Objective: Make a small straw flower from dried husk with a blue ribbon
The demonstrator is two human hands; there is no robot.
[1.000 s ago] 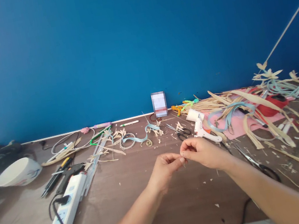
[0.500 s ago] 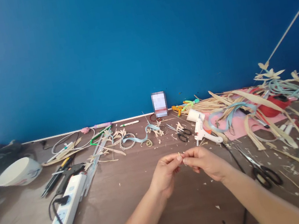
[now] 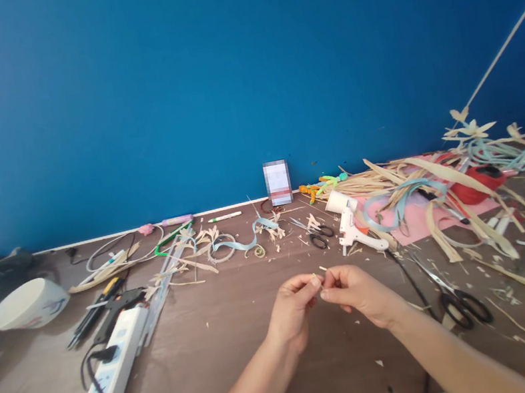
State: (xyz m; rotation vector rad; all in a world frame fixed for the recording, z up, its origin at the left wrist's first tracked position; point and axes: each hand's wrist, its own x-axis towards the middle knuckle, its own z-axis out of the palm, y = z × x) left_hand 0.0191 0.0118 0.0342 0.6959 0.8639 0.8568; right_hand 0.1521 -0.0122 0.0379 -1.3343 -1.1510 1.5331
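Over the middle of the table, my left hand and my right hand meet at the fingertips, both closed in a pinch. The tip of a small pale strip pokes up by my right index finger; its other part is hidden by the fingers. What sits under my left thumb is too small to make out. Nearest beyond the hands lies a white glue gun. Black-handled scissors rest to the right of my right forearm, and a smaller pair of scissors lies farther back.
On the left are a white power strip with a black cord, a dark glue gun and a white bowl. Pale and blue strips heap on pink sheets at the right. Small scraps dot the brown table before a blue wall.
My fingers have shifted slightly on the small piece; its pale tip now shows by the right index finger rather than at the left thumb. The whole view has moved a little.
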